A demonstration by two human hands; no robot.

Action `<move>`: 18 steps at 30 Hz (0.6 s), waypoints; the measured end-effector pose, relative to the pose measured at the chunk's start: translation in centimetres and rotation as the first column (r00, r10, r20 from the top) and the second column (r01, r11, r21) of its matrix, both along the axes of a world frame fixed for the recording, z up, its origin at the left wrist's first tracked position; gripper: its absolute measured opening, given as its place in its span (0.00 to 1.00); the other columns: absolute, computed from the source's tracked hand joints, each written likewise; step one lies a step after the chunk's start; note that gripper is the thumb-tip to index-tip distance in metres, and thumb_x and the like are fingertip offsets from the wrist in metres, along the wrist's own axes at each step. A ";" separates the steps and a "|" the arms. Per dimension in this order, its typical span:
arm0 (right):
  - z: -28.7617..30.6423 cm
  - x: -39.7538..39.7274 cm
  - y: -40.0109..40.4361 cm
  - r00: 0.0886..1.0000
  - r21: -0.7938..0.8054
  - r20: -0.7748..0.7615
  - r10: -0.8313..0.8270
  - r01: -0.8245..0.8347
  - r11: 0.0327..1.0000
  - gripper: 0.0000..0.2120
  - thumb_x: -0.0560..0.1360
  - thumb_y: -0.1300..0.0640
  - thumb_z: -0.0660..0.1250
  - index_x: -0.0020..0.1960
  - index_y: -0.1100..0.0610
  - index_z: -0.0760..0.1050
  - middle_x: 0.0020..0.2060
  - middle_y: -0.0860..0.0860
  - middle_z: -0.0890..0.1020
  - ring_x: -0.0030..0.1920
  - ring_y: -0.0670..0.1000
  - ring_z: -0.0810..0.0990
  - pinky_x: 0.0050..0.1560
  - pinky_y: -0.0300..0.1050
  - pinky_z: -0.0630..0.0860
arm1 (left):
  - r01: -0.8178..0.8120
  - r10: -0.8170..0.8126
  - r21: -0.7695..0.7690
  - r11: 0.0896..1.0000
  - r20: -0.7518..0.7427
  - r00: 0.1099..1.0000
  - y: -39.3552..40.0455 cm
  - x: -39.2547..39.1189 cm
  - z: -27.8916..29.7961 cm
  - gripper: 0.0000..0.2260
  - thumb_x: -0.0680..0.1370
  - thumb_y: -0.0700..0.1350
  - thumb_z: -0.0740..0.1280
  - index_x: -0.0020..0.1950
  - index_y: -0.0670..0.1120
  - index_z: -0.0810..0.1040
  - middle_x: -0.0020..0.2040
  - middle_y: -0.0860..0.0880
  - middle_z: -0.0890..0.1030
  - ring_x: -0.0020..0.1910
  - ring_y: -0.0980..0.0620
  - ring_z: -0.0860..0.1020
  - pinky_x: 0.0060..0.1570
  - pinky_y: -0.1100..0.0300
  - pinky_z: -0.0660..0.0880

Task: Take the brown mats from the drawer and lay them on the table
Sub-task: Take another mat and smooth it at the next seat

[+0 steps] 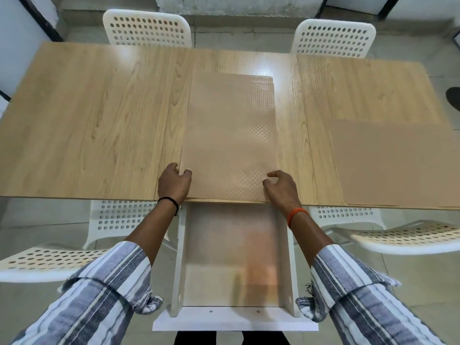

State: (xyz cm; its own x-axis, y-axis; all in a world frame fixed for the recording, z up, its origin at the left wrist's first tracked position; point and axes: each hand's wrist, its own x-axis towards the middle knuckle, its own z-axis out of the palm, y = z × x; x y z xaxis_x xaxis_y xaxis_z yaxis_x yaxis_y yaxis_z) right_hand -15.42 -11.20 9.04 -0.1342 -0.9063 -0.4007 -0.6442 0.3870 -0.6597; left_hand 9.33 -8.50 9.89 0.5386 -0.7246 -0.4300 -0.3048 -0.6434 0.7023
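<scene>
Laying a brown mat [230, 135] flat on the middle of the table [87, 120], I am gripping its near corners: left hand [174, 183] pinching the left corner, right hand [282, 186] curling over the right one. A second mat [398, 165] is lying at the table's right end. The drawer [234, 257] is standing open below, seemingly holding more. Next, I judge, I am letting go and reaching back in. White perforated chairs [146, 27] are ringing the pale wood table on a grey floor.
</scene>
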 end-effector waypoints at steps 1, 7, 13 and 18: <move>0.0 -0.1 0.0 1.000 -0.008 -0.006 -0.005 0.005 1.000 0.17 0.78 0.56 0.64 0.65 0.59 0.75 0.68 0.56 0.74 0.68 0.55 0.72 0.58 0.39 0.65 | -0.009 0.009 -0.006 1.000 0.006 1.000 -0.1 0.1 0.0 0.24 0.79 0.47 0.63 0.74 0.42 0.67 0.69 0.44 0.74 0.67 0.46 0.73 0.60 0.60 0.66; 0.4 -0.3 -0.2 0.998 -0.085 -0.030 -0.054 0.051 0.995 0.17 0.74 0.64 0.67 0.62 0.59 0.77 0.64 0.55 0.75 0.58 0.51 0.75 0.52 0.39 0.70 | 0.021 -0.017 -0.039 0.999 0.110 0.994 -0.5 0.4 0.2 0.19 0.77 0.43 0.66 0.67 0.40 0.75 0.59 0.45 0.80 0.58 0.47 0.77 0.52 0.61 0.69; 0.7 -0.9 -0.8 0.983 -0.072 0.095 -0.156 0.163 0.984 0.30 0.71 0.69 0.69 0.71 0.58 0.68 0.59 0.52 0.76 0.58 0.54 0.77 0.56 0.44 0.75 | 0.038 -0.030 -0.046 0.998 0.158 0.987 -0.4 0.9 0.1 0.14 0.75 0.38 0.69 0.60 0.41 0.81 0.51 0.44 0.83 0.51 0.47 0.80 0.47 0.63 0.70; 0.9 -1.3 -2.0 0.973 0.077 0.173 -0.153 0.141 0.987 0.19 0.77 0.61 0.67 0.67 0.58 0.72 0.49 0.51 0.76 0.50 0.53 0.77 0.46 0.46 0.79 | 0.063 -0.047 -0.110 0.992 0.139 0.989 -0.5 1.4 -0.1 0.11 0.76 0.44 0.70 0.54 0.39 0.82 0.48 0.45 0.83 0.50 0.48 0.79 0.50 0.62 0.71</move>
